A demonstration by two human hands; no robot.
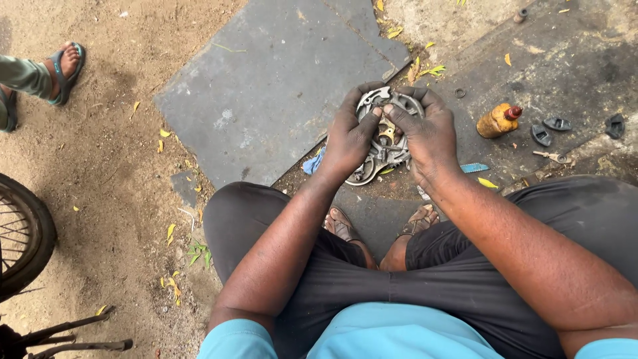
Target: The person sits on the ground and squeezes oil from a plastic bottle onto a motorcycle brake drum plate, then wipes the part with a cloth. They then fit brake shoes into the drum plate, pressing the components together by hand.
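Observation:
A round, greasy metal plate assembly [384, 147] with cut-outs and a brass-coloured centre is held between both hands above the ground. My left hand [350, 133] grips its left rim, thumb pressed on the face. My right hand [428, 129] grips the right rim, thumb near the left thumb at the top. Both hands are blackened with grease. My knees are bent and my sandalled feet sit just below the part.
A grey stone slab [272, 86] lies ahead. To the right lie a small yellow bottle with a red cap [497, 120], dark small parts [549, 129] and a metal ring [460, 92]. A wheel [20, 233] is at left; another person's sandalled foot [65, 70] at top left.

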